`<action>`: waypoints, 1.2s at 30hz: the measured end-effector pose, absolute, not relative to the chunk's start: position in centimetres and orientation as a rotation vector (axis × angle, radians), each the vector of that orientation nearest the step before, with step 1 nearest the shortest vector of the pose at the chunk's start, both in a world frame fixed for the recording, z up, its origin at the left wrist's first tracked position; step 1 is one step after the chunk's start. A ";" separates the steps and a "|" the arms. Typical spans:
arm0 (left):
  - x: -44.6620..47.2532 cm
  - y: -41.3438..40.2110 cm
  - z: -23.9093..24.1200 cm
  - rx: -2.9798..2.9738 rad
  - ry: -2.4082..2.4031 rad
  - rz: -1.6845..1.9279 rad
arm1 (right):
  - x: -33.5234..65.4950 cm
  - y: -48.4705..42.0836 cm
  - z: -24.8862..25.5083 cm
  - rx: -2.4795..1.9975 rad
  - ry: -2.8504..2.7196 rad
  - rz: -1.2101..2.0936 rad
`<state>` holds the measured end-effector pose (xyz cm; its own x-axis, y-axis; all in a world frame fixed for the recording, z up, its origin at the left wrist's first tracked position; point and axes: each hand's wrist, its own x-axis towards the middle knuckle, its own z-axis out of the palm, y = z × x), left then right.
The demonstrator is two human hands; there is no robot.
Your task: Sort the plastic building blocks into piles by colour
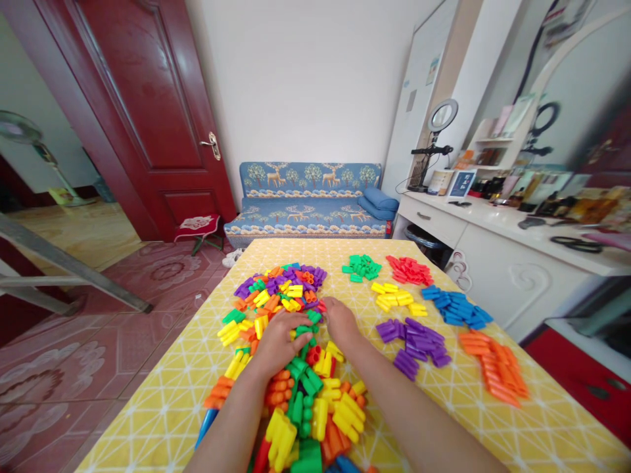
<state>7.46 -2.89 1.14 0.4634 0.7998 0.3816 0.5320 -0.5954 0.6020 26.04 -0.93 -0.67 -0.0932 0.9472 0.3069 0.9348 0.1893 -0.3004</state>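
Note:
A long mixed heap of plastic building pieces (320, 420) in green, yellow, orange, purple, red and blue runs along the table's left half. My left hand (283, 338) rests over the middle of it, its fingers stretched apart beside green pieces (313, 318). Along the heap's right edge, my right hand (340, 323) has its fingers curled together, with a red plastic building piece (322, 306) at the fingertips. The fingers partly hide this piece. Both forearms cover parts of the heap nearer to me.
Single-colour groups lie on the right of the yellow table (162, 401): green (362, 267), red (409, 270), yellow (394, 297), blue (456, 307), purple (419, 341) and orange (495, 368). Beyond stand a blue sofa (310, 213) and a white dresser (517, 243).

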 end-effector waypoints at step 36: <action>7.4 -3.5 1.4 2.300 1.166 0.882 | 48.5 7.9 3.9 -2.186 -2.404 -0.623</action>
<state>7.44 -3.51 1.36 0.4494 0.8220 0.3498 0.5603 -0.5643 0.6063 48.53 7.91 3.90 -0.1189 0.9848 0.1264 0.9222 0.0624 0.3817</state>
